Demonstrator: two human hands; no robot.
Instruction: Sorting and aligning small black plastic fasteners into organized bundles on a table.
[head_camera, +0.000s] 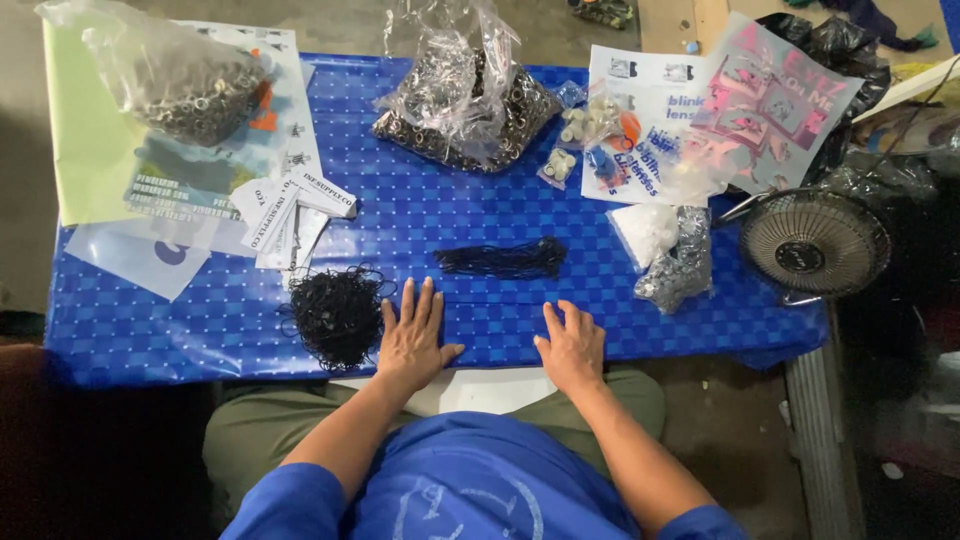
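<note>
At the far left corner of the table (140, 320), which is covered in blue checked cloth, a clear plastic bag (170, 75) holds a heap of small silvery metal rings and lies on printed sheets (215, 165). Just in front of these sits a fan of white paper tags (290, 215). Near the front edge, a tangled pile of black cords (335, 315) lies just beside the left hand (412, 338), which rests flat on the cloth, palm down, fingers spread, holding nothing.

At the middle of the far edge, a second clear bag (465, 100) stands open and crumpled, filled with dark metal eyelets. In front of it, between the far edge and the hands, a neat bundle of black cords (502, 258) lies crosswise, apart from both hands.

The right hand (572, 345) also lies flat and empty at the front edge, fingers loosely apart. Farther right, small clear pouches (575, 140) hold pale round pieces, lying on printed paper. Toward the right edge, a white bag (645, 232) touches a bag of silvery parts (685, 262). A small round fan (815, 243) overhangs the right edge.
</note>
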